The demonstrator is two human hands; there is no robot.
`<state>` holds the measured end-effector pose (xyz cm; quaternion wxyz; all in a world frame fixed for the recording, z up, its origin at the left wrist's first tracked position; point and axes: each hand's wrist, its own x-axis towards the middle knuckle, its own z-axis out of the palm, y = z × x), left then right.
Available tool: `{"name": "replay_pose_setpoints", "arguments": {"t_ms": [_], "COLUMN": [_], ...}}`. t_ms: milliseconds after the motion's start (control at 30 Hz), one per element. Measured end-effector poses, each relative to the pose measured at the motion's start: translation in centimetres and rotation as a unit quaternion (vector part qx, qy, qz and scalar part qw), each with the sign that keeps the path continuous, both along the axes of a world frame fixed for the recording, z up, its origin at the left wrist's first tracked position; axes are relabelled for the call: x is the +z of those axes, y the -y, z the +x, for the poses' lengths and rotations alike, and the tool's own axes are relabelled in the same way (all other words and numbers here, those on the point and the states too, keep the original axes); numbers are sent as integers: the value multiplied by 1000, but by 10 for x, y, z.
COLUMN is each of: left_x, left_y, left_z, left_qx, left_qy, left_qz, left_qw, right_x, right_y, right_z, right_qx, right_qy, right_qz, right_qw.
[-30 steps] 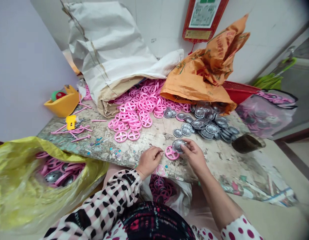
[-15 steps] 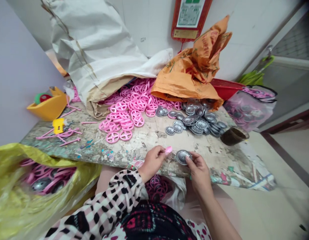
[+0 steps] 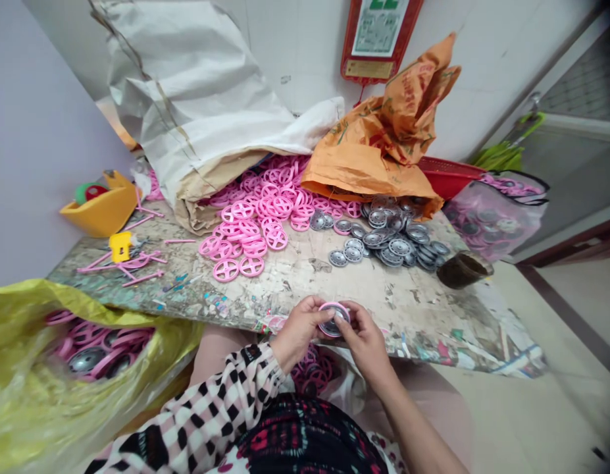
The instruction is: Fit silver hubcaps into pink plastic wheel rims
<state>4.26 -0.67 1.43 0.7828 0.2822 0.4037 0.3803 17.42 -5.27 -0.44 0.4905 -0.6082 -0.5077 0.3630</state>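
Observation:
Near the table's front edge, both hands meet on one toy wheel, a grey hubcap disc set against a pink ring whose rim shows round it. My left hand grips the wheel's left side, thumb on the face. From the right, my right hand pinches it, its thumb pressed on the grey disc. Behind the hands, a heap of pink spoked wheels spills from a white sack. Grey hubcap discs lie piled to its right, below an orange bag.
A dark cup lies tipped at the table's right. Pink rods and a yellow piece lie left, beside a yellow tape dispenser. A yellow bag of wheels hangs below left; a clear bag stands right.
The pink ring in my left hand and the grey disc in my right hand have come together. My right hand moved left; both hands now hold the same wheel.

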Motion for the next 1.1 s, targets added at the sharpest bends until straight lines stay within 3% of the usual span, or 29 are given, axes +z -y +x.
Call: {"name": "replay_pose_setpoints", "arguments": {"t_ms": [233, 533, 833, 1000, 1100], "left_x": [-2, 1, -11, -3, -2], "left_y": [4, 4, 3, -16, -29], "left_z": [0, 0, 0, -13, -27], "left_qx": [27, 14, -30, 7, 38], "left_qy": [-26, -55, -133, -198, -236], "left_qz": [17, 105, 155, 189, 211], "left_qw": [999, 993, 978, 962, 948], "right_x": [1, -8, -3, 10, 10], "right_y": [5, 0, 3, -21, -30], "right_z": [-11, -1, 5, 34, 52], "right_qx": [-40, 17, 0, -70, -142], "right_qy": [34, -159, -142, -135, -20], "right_qz": [15, -34, -51, -41, -13], "right_qw": [999, 987, 989, 988, 990]}}
